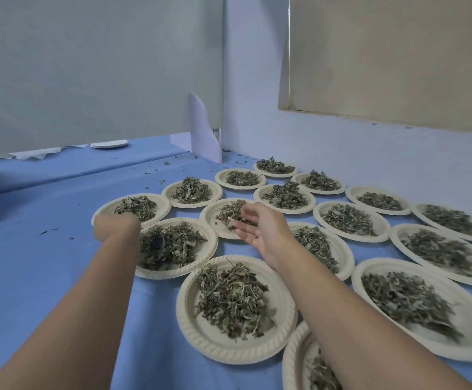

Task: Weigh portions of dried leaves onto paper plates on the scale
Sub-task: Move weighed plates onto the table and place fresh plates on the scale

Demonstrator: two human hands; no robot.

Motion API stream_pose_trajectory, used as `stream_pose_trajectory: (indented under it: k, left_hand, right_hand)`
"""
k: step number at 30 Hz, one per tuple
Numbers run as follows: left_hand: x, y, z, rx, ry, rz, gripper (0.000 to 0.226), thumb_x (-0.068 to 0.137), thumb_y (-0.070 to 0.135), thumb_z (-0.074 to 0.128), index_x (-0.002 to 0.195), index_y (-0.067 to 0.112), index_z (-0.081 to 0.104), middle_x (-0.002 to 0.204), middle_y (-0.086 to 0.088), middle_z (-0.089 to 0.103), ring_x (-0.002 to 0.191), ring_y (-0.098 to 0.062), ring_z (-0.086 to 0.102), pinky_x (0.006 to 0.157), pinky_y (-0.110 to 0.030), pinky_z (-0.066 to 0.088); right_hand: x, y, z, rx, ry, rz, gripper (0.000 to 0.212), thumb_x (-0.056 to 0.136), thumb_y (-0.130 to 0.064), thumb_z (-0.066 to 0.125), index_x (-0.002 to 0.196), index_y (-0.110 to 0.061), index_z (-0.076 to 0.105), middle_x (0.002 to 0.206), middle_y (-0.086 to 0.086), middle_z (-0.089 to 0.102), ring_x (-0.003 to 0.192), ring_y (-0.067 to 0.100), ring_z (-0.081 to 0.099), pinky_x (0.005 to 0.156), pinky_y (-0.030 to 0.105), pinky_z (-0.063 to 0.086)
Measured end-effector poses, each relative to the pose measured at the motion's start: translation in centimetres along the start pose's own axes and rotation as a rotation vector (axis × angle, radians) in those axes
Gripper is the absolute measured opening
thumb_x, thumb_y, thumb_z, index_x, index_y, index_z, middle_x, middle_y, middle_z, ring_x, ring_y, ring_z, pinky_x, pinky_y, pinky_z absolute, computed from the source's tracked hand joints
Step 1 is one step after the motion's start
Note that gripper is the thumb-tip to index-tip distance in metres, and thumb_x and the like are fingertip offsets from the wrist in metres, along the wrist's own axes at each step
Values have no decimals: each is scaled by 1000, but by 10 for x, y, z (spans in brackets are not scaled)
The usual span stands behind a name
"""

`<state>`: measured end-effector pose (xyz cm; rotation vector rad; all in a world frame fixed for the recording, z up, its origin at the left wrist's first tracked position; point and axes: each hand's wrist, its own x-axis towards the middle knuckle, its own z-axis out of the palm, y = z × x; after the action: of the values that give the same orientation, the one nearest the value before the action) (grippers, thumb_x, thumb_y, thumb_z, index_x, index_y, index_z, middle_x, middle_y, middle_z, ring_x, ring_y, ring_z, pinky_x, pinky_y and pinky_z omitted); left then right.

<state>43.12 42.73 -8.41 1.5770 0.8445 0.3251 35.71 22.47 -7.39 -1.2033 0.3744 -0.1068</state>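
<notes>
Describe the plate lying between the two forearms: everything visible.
The centre plate is round, cream, paper-like, with a ribbed embossed rim. It lies flat on the blue cloth and holds a loose heap of dried leaves, green-brown with thin stems. Its far-left rim seems to touch the neighbouring plate.

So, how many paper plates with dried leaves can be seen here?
16 plates with leaves: six at the back, four on the right, four in the middle, two nearest. More may be hidden beyond the frame.
</notes>
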Motion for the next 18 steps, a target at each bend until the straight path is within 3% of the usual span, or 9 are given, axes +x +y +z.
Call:
stream_pose_trajectory:
  k: [3, 7, 9, 14, 18]
  left_hand:
    - [-29, 5, 9, 79, -25, 205, 34, 93, -1, 42, 124, -1, 56, 124, -19, 59, 114, -34, 56, 94, -40, 45]
    - [-90, 10, 24, -59, -252, 382, 24, 92, 3, 42, 95, 11, 65, 99, -13, 68, 87, -27, 65, 83, -36, 53]
    - [-132, 10, 34, -178, -424, 366, 23, 92, 1, 42, 95, 5, 64, 88, -9, 68, 78, -22, 65, 80, -34, 54]
    - [-253, 6, 50, -340, -764, 302, 21, 92, 2, 44, 91, 8, 65, 73, -1, 67, 60, -12, 62, 53, -18, 45]
    - [-353, -1, 47, -464, -997, 247, 23, 92, 3, 45, 83, 11, 64, 68, -1, 68, 53, -10, 62, 48, -17, 45]
  right_hand:
    - [-14, -9, -16, 9, 9, -9, 24, 97, -11, 48, 117, -2, 57, 106, 10, 59, 74, 18, 61, 66, 26, 52]
    - [-40, -25, -46, 15, 21, -43, 20, 97, -9, 48, 112, -2, 58, 92, 7, 62, 73, 16, 62, 66, 24, 52]
    - [-55, -34, -65, 22, 48, -63, 13, 97, -8, 48, 102, -5, 60, 88, 5, 64, 70, 14, 63, 63, 22, 51]
    - [-104, -68, -126, -58, 143, -225, 14, 96, -4, 46, 95, -6, 60, 84, 8, 64, 62, 14, 59, 59, 19, 49]
    - [-158, -93, -189, -227, 252, -420, 21, 94, -1, 47, 84, -14, 60, 76, 6, 67, 60, 14, 61, 60, 22, 50]
